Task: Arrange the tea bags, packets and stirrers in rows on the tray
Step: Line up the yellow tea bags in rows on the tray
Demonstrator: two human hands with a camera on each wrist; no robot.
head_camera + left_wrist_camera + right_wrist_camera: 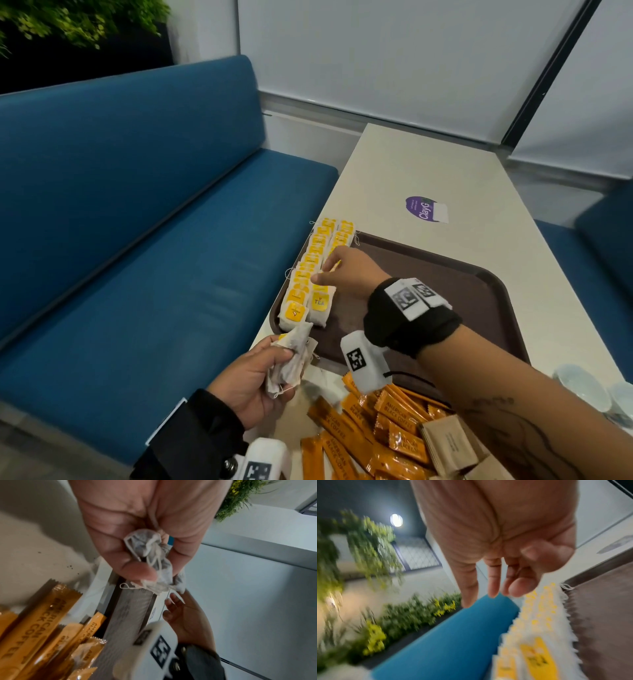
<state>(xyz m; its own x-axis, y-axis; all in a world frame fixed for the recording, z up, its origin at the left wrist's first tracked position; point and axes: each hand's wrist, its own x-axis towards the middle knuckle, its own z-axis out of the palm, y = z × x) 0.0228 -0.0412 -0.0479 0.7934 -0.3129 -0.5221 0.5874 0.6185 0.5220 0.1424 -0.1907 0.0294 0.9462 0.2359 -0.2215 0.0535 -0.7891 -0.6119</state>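
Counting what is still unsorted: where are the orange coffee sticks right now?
In the head view the orange coffee sticks lie heaped on the table off the tray's near edge, under the right forearm, beside brown packets.

Blue bench (144, 205), cream table (428, 171), white blinds (394, 51), greenery (75, 20).

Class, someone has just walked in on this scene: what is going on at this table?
A person is laying tea bags in rows along the left edge of a brown tray. The left hand grips a bunch of loose tea bags, while the right hand reaches over the second row, fingers loose and apparently empty. Orange coffee sachets and brown paper packets lie heaped on the table, not yet arranged.
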